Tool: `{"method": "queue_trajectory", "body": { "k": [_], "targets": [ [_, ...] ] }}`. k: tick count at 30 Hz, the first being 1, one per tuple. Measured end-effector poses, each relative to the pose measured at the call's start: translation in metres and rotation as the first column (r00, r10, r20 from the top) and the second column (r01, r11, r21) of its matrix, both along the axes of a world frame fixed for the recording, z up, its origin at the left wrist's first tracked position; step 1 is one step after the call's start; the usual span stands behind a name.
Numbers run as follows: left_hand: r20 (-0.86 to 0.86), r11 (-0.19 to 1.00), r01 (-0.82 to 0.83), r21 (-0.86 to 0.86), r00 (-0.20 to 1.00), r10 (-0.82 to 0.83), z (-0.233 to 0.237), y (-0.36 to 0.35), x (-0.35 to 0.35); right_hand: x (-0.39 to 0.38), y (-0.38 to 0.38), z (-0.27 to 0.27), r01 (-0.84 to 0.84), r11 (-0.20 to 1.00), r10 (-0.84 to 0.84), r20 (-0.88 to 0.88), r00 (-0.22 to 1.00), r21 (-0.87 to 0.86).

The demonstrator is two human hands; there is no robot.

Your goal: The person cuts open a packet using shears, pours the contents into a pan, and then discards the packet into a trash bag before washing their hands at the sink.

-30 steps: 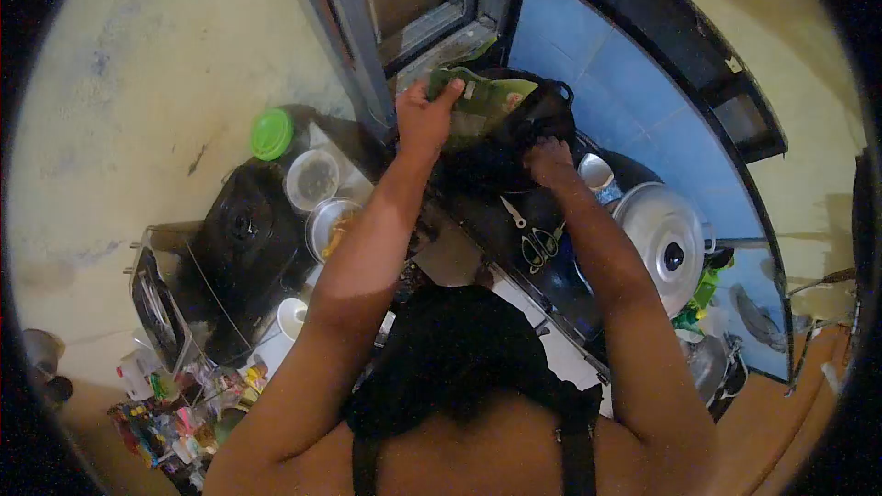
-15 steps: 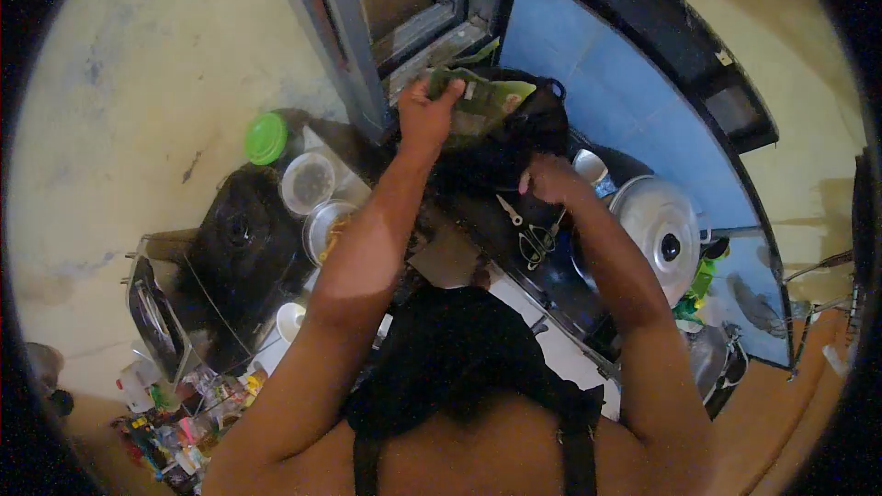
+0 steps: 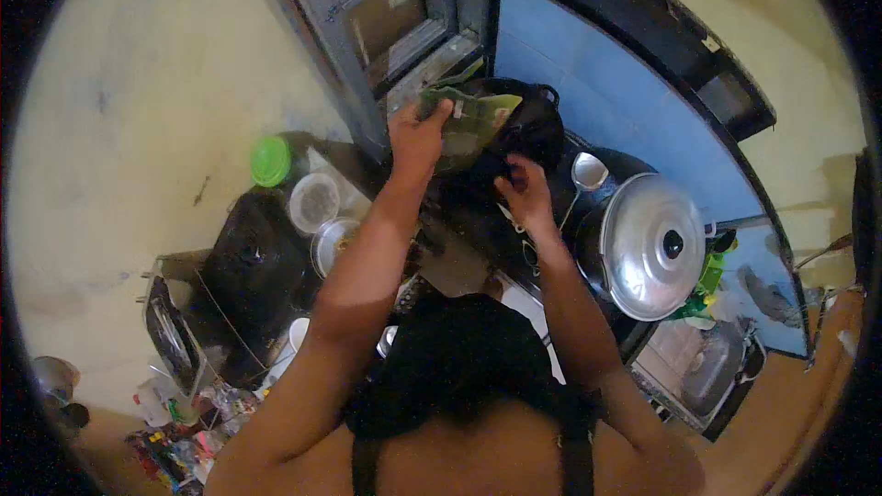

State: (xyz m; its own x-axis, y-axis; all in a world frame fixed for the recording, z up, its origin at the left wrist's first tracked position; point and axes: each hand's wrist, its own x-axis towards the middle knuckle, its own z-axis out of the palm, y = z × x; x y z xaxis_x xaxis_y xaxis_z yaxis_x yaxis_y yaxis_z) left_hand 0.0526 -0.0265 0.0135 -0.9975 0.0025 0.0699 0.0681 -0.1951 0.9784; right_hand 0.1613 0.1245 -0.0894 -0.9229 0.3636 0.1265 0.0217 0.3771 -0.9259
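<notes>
My left hand (image 3: pixel 418 138) is closed on the top edge of a green, partly see-through plastic packet (image 3: pixel 473 133). The packet hangs in front of a black, pan-like vessel (image 3: pixel 542 124) with a small loop on its rim. Lower and to the right, my right hand (image 3: pixel 526 193) is a little blurred, thumb and fingers curled but apart, with nothing visible in it. Just below that hand lie scissors (image 3: pixel 530 257), mostly covered by my wrist. A metal ladle (image 3: pixel 589 171) rests to the right of my right hand.
A large lidded metal pot (image 3: pixel 652 248) stands at right, with a sink (image 3: pixel 717 367) beyond it. At left are a green-lidded container (image 3: pixel 270 161), a clear tub (image 3: pixel 314 203), a metal bowl (image 3: pixel 326 243) and a black stove-like surface (image 3: pixel 253 253). A window frame (image 3: pixel 404 28) is ahead.
My right hand has moved left, its fingers spreading, and its forearm now covers most of the scissors. My left hand still holds the packet, slightly lower. The camera view has shifted slightly.
</notes>
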Motion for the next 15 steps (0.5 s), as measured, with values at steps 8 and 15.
{"method": "queue_trajectory", "body": {
  "k": [8,15],
  "targets": [
    [0.030,0.999,0.017,-0.047,0.999,-0.015,0.005,0.005,0.008,-0.061,-0.043,-0.019,-0.028,0.381,0.184,0.046,0.982,-0.924],
    [0.076,0.977,-0.047,-0.206,0.995,0.063,0.002,0.022,0.014,-0.046,-0.070,-0.050,0.148,0.334,0.108,0.194,0.975,-0.931]
  ]
}}
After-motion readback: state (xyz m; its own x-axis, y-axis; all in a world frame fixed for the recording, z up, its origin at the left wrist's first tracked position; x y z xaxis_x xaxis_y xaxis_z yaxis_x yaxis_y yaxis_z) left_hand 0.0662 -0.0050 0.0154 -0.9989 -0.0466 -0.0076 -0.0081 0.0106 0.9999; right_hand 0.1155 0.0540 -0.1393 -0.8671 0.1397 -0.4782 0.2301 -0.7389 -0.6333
